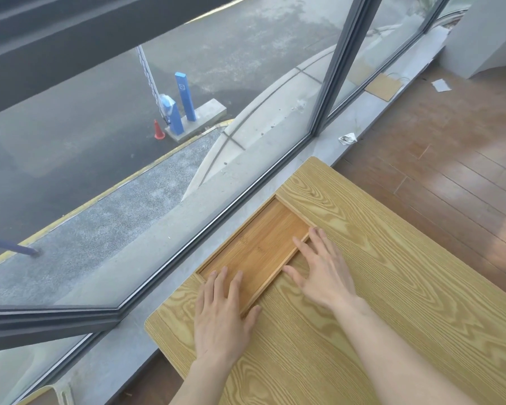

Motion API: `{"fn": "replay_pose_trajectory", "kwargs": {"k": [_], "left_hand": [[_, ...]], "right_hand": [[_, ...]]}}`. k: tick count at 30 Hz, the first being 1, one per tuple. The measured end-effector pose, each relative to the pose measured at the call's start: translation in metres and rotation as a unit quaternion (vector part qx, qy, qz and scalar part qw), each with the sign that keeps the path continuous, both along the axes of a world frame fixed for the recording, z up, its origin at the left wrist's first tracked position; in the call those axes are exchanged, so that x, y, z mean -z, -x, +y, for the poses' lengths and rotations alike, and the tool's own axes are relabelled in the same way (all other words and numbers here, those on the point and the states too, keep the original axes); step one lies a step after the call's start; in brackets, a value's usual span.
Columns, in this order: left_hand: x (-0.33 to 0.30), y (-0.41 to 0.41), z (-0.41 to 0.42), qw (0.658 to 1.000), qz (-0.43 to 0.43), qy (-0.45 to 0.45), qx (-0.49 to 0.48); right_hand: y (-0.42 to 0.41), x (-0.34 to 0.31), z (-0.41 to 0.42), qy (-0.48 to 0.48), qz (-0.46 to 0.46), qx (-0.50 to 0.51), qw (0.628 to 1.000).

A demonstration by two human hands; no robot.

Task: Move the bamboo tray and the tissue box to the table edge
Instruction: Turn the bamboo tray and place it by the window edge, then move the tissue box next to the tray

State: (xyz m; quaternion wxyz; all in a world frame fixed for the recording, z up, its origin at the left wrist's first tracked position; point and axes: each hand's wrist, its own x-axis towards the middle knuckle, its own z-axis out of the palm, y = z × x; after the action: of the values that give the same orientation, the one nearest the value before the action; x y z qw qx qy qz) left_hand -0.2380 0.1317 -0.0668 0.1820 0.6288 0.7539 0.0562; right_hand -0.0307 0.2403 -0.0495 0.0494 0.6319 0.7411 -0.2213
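Bamboo tray (254,247) sits flat on the wood-grain counter (377,273), its long side flush with the counter's window-side edge. Looks like that half of the task is about done. Tissue box isn't in view, so I can't say where it is.

Left hand (221,320): flat, fingers (216,285) spread over the tray's near corner, thumb against the near rim. Not clenched, nothing gripped, just pressing down. Right hand (323,271): also flat and released, fingertips resting on the tray's long inner rim, palm on the counter beside it.

Handling, my read: tray is thin, rigid and light, with a low raised rim. Smooth bamboo on a smooth laminate top should slide easily under palm pressure, so no lift needed. For a pick-up, pinch the rim at the two short ends; the floor of the tray gives nothing to grip. Not fragile, but it would clatter if dropped.

Edges and room: no margin on the window side. Any further push puts the tray over the edge into the gap above the grey sill (170,287), next to the window glass (100,200). The counter's right and near portions are bare, with plenty of room to bring a second item in. The rounded counter corner lies just left of the left hand, so keep the tray clear of it.
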Motion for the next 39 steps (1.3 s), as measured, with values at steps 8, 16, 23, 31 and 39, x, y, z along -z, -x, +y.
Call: {"fn": "replay_pose_trajectory", "kwargs": {"k": [8, 16, 23, 31, 39], "left_hand": [[-0.033, -0.052, 0.031, 0.989, -0.011, -0.040, 0.141], [-0.078, -0.185, 0.038, 0.949, -0.024, -0.066, 0.306], [-0.102, -0.341, -0.010, 0.914, -0.097, -0.030, 0.392], [-0.090, -0.482, -0.091, 0.887, -0.196, 0.094, 0.407], [-0.048, -0.540, -0.124, 0.897, -0.281, 0.245, 0.238]], "right_hand": [[-0.067, -0.045, -0.045, -0.042, -0.065, 0.087, 0.993], [-0.202, -0.086, -0.140, -0.072, -0.088, 0.259, 0.959], [-0.334, -0.097, -0.258, -0.113, -0.048, 0.429, 0.895], [-0.429, -0.074, -0.366, -0.122, 0.135, 0.655, 0.734], [-0.451, -0.041, -0.386, -0.008, 0.379, 0.736, 0.561]]}}
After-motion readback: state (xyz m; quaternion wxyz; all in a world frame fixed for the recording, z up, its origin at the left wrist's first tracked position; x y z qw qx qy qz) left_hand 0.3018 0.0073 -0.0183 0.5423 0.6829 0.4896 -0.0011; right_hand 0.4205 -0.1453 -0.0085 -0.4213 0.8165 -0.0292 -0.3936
